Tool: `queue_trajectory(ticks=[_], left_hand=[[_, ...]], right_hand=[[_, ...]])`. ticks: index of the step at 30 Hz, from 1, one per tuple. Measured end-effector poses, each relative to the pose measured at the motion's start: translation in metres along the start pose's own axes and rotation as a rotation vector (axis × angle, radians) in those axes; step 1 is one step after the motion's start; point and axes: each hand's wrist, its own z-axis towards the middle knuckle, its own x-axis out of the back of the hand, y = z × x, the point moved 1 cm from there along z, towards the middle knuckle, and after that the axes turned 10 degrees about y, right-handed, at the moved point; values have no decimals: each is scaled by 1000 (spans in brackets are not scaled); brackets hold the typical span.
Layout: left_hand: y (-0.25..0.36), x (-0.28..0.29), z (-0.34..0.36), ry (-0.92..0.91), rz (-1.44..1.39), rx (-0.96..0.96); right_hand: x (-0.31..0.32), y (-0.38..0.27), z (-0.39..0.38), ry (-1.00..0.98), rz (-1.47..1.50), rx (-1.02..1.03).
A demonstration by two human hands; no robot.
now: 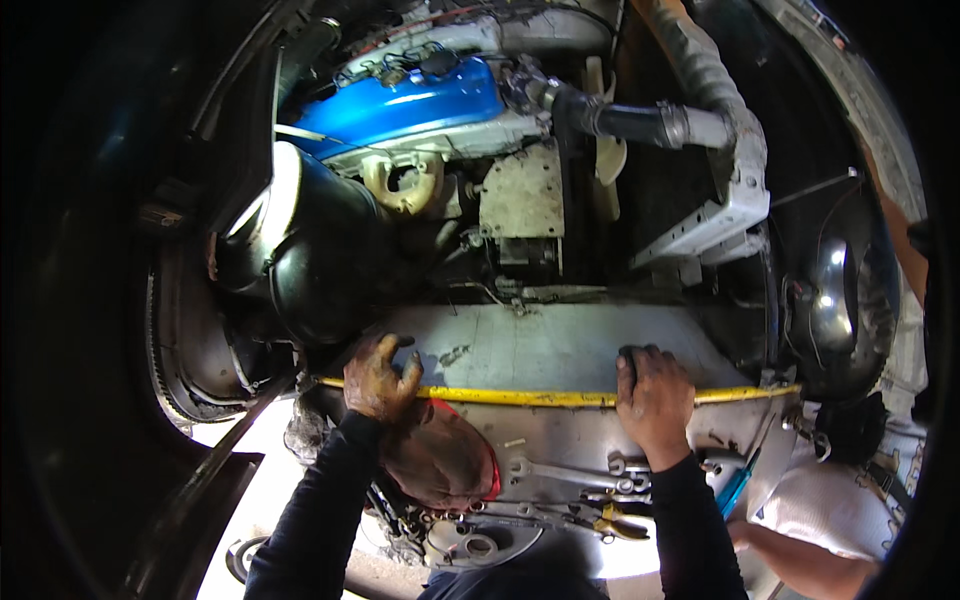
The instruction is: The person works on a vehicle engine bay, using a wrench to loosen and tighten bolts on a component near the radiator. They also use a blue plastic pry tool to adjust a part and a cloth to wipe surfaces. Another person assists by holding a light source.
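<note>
My left hand (380,380) is at the left end of a yellow bar-like edge (520,397). Its thumb and fingers are apart, with nothing visible between them. My right hand (656,405) lies over the same edge farther right. Its fingers are bent close together over the far side, and the fingertips are partly hidden. Past the edge lies a grey metal panel (540,345) with dark smudges. Just below my left hand, a dirty brownish-red cloth (440,455) is bunched up.
Wrenches (570,474), yellow-handled pliers (622,527) and a teal-handled tool (736,487) lie on the near surface. Beyond the panel are a black cylinder (325,255), a blue engine cover (410,105) and a grey bracket (700,225). Another person's arm (800,562) shows at lower right.
</note>
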Motion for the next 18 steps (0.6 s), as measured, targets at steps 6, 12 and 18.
queue_trajectory(ticks=[6, 12, 18], left_hand=[[4, 1, 3, -36, 24, 33], [-4, -4, 2, -135, -65, 99], [4, -67, 104, 45, -29, -116]], right_hand=[[-2, 0, 2, 10, 42, -4], [-2, 2, 0, -21, 32, 8], [-3, 2, 3, -36, 37, -3]])
